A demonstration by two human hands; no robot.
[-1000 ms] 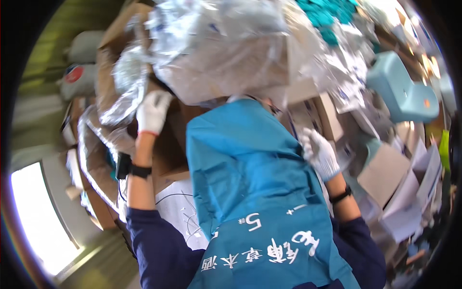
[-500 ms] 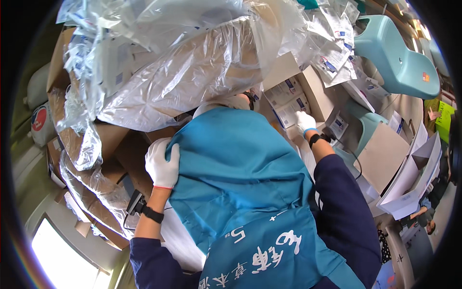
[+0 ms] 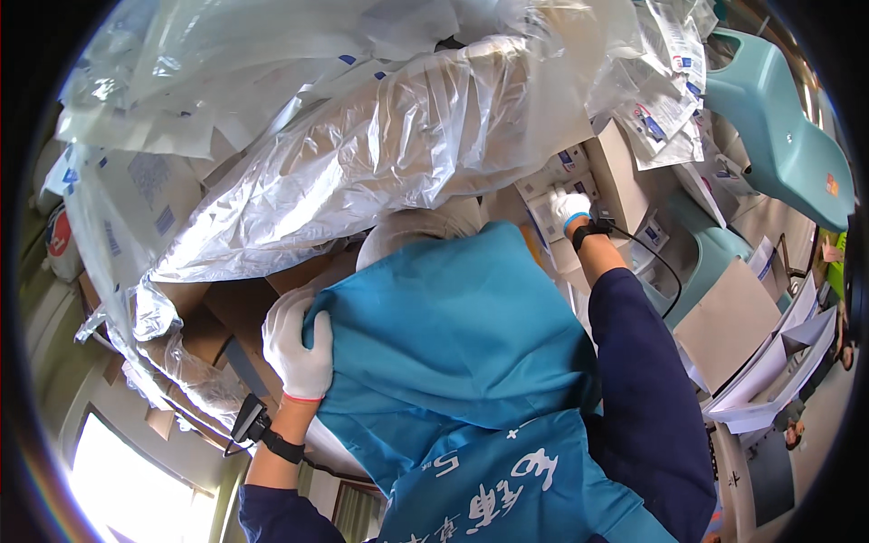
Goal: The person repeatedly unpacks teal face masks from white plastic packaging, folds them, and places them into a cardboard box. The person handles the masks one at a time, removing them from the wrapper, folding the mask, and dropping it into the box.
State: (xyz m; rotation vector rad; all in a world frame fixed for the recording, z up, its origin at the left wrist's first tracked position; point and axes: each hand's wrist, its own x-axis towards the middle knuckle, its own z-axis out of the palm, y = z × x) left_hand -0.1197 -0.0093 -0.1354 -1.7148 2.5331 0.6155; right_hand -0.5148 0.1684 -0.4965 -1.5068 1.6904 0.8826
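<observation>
My left hand (image 3: 300, 344), in a white knit glove, lies over the edge of my teal apron (image 3: 453, 308) by my left leg. Its thumb stands apart from the fingers and it holds nothing. My right hand (image 3: 568, 208), gloved too, is inside an open cardboard carton (image 3: 625, 176), over the white printed packs (image 3: 534, 184) there. Its fingers are bent and their tips are hidden, so whatever they grip cannot be made out.
Clear plastic sheeting (image 3: 362, 172) bulges in front of me, over a cardboard box (image 3: 240, 308). White packets (image 3: 652, 127) lie heaped at the far right, beside a light-blue plastic chair (image 3: 769, 127). Cardboard pieces (image 3: 729, 317) stand at the right. A cable (image 3: 677, 281) hangs from my right wrist.
My right hand has moved deeper over the packs, and its fingers have bent down. My left hand stays on the apron edge. The view has shifted slightly.
</observation>
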